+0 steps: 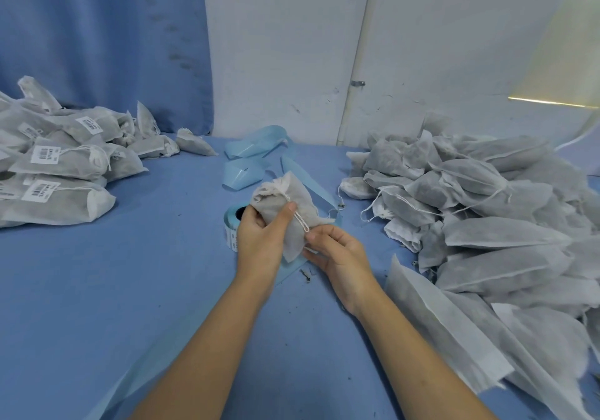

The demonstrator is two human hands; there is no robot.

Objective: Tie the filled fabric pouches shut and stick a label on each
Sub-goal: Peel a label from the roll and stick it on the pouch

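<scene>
Progress of the tying-and-labelling task, read from left to right. At far left, a finished pile (55,166) of filled pouches is seen on the blue tabletop (130,273); their necks are drawn in and white barcode labels (45,155) are stuck to those facing up, so both steps are judged complete for these. Towards the centre, loose lengths of pale blue backing strip (256,147) lie at the rear, apparently stripped of labels. A label roll (231,225) stands just behind the left hand and is partly hidden by it.

At centre, one pouch (285,205) is held above the tabletop. It is gripped round its body by the left hand (259,241), with the thumb pressed on the fabric. The end of its white drawstring (300,220) is pinched between thumb and forefinger of the right hand (337,251). The neck is gathered, but whether a knot has been made cannot be told. No label is seen on the face shown.

At right, a large unlabelled pile (487,208) is heaped; loose strings trail from several pouches and no labels are visible. By this evidence the greater part of the work is judged to remain, the right heap appearing larger than the left.
</scene>
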